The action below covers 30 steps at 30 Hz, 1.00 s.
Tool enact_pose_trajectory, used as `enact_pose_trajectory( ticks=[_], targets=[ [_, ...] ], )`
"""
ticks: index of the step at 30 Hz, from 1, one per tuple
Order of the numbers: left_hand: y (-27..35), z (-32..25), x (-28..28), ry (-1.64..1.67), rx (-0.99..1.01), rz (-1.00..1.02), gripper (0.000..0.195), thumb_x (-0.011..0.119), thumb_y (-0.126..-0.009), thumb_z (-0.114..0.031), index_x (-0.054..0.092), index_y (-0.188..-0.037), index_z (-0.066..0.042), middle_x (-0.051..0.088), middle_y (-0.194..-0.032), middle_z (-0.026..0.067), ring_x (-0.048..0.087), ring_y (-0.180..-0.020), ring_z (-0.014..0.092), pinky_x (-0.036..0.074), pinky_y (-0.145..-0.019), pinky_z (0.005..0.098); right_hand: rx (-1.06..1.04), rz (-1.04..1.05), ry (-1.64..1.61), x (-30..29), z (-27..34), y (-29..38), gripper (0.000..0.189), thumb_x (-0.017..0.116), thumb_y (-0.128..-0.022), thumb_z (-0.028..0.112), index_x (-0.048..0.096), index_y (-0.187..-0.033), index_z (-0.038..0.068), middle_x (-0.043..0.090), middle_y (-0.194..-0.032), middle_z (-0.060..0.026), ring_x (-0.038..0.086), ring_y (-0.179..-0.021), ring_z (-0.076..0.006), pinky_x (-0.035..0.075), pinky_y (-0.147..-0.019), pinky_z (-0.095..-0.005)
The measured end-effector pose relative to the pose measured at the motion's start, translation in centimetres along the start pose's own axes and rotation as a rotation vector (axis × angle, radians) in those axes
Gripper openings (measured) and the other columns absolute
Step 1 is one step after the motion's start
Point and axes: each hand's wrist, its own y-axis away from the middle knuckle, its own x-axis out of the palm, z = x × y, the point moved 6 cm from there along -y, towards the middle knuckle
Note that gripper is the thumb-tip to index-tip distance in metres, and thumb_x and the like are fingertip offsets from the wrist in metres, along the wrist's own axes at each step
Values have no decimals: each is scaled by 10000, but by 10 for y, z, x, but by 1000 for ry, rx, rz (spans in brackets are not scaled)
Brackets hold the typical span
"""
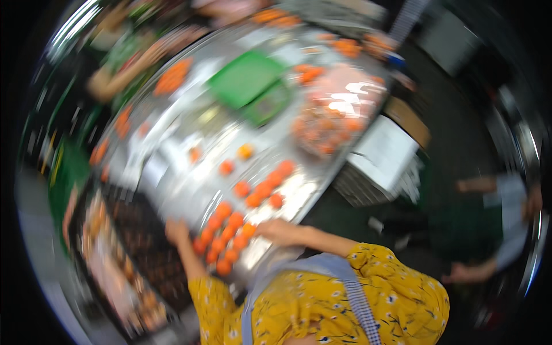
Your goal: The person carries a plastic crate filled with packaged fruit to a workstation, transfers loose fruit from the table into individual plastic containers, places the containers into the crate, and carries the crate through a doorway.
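Rows of round orange fruits (228, 233) lie on a shiny metal table (181, 194) in front of me. My right hand (276, 231) is at the right end of the nearest group, its fingertips against or just beside a brighter orange fruit (249, 230). Blur hides whether it grips that fruit. Left of the same group, my left hand (177, 231) hovers near the table's edge beside a dark crate (144, 241). Its fingers are too smeared to read. A second cluster of fruits (264, 188) sits farther up the table.
A green plastic container (248, 79) and a clear bag of orange fruits (325, 125) occupy the table's far part. White foam boxes (384, 151) stand off its right edge. Co-workers' arms (138, 64) reach in at the far left; another person (509, 220) is at the right.
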Motion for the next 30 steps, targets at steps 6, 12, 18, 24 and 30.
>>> enact_pose_trajectory(
  ticks=[6, 12, 18, 24, 30],
  targets=[
    [56, 22, -21, 157, 75, -151, 594, 626, -686, -202, 421, -1203, 5, 388, -1282, 160, 360, -1160, 388, 265, -1006, 424, -150, -24, 21, 2, 74, -73, 169, 542, -777, 107, 590, -935, 70, 601, -832, -116, 587, -749, -293, 474, -643, -371],
    [102, 44, -56, 312, -131, -130, 584, 624, -723, -192, 405, -1236, -16, 359, -1321, 141, 337, -1199, 330, 261, -1015, 369, -410, -25, 192, 45, 110, -185, 293, 564, -759, 116, 536, -1044, 52, 565, -1003, -136, 517, -967, -286, 422, -777, -374],
    [109, 33, -54, 430, -64, -154, 560, 615, -725, -142, 410, -1228, -8, 351, -1327, 137, 346, -1192, 334, 279, -1003, 366, -572, -236, 482, 84, 98, -268, 388, 595, -762, 240, 510, -1095, 58, 551, -1040, -101, 492, -985, -238, 342, -825, -441],
    [123, 27, -91, 443, -142, -284, 423, 601, -736, -113, 500, -1137, -27, 426, -1251, 140, 395, -1155, 307, 323, -963, 378, -323, 102, 509, 122, 66, -304, 242, 534, -802, 342, 637, -911, 152, 615, -759, -98, 591, -742, -263, 409, -715, -402],
    [160, -25, -226, 572, 101, -509, 206, 601, -701, 56, 606, -904, 19, 616, -906, 138, 604, -838, 258, 476, -738, 305, -272, 175, 534, 135, 43, -312, 258, 521, -800, 378, 645, -880, 167, 619, -729, -100, 594, -700, -247, 432, -679, -387]
  ],
)
